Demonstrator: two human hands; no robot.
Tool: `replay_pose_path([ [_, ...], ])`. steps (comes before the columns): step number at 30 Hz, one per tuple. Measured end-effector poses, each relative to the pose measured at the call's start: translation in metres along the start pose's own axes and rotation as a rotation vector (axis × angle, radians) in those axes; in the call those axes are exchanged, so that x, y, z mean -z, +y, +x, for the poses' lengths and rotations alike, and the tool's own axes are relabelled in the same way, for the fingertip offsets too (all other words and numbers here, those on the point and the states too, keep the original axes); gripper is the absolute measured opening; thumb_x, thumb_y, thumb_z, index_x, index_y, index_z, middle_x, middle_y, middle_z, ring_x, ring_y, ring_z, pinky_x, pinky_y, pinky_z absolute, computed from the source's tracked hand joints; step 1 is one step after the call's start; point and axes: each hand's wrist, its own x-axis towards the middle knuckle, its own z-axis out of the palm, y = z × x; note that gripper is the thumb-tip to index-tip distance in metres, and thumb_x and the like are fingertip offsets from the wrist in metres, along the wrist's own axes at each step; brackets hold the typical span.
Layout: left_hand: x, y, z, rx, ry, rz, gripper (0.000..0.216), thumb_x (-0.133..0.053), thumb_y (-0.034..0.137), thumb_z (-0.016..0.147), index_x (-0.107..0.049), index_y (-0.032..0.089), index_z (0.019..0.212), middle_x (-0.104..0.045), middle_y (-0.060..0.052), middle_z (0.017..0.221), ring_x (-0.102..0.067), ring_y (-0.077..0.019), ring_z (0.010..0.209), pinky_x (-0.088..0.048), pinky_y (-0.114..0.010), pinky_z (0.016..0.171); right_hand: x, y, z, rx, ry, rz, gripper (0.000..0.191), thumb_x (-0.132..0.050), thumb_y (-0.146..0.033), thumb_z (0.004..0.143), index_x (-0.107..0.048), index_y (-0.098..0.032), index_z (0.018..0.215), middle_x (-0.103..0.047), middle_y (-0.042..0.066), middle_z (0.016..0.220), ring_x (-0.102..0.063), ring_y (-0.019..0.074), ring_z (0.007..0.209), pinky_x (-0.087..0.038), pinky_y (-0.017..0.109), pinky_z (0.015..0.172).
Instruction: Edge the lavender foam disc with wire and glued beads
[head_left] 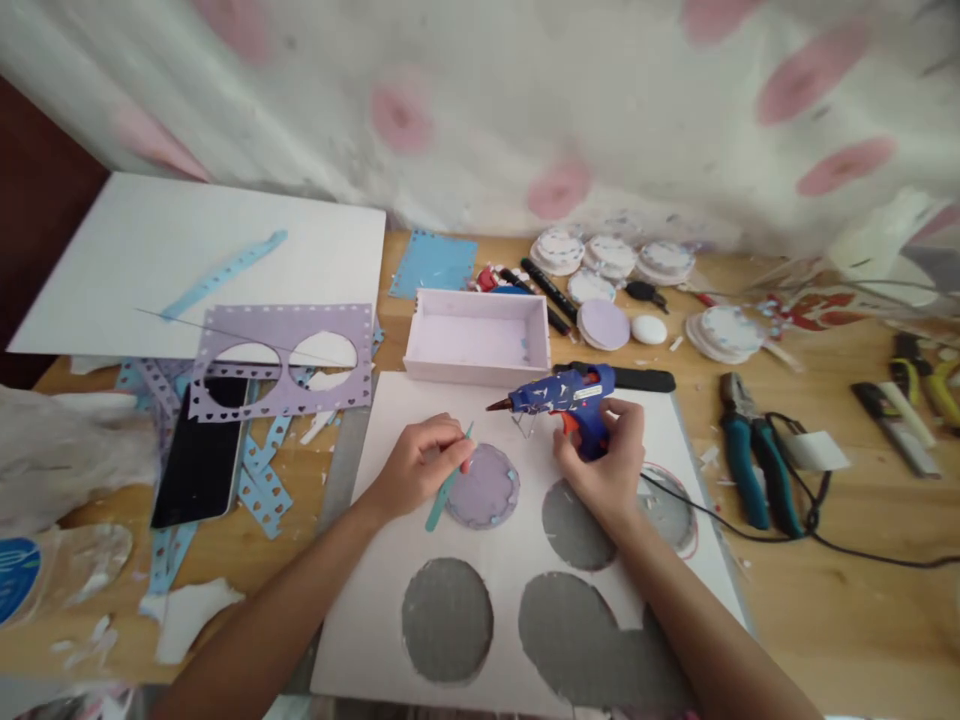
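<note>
My left hand (424, 465) is closed in a pinch on slim teal tweezers (442, 500), slanted beside a round lilac disc (484, 490). Small light blue bits sit along the disc's edge. My right hand (607, 460) grips the handle of a blue hot glue gun (559, 392), whose dark nozzle points left, above the disc. Its wire stand hangs under the barrel. Both hands are over a white foam sheet (375, 610) with several round holes cut through it, showing a grey surface below.
Behind the sheet is an open white box (480, 372). Finished-looking round pieces (615, 257) stand at the back. Pliers (757, 460) and a black cord (862, 550) lie right. Left are a phone (199, 460), perforated lilac sheet (285, 395), scraps and white board (90, 270).
</note>
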Motion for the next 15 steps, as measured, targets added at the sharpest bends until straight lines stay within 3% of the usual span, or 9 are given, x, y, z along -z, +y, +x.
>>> replay_pose_path([
  [15,0.0004,-0.0037,0.0009,-0.032,-0.009,-0.018,0.037,-0.047,0.025,0.092,-0.053,0.016,0.056,-0.048,0.000,0.059,-0.048,-0.0134,0.066,-0.039,-0.028,0.068,0.0019,0.0013,-0.0021,0.131,0.056,-0.007,0.039,-0.066,-0.025,0.064,-0.039,-0.024,0.092,-0.044,-0.009,0.066,-0.037,0.0066,0.045,-0.032,0.020,0.043],
])
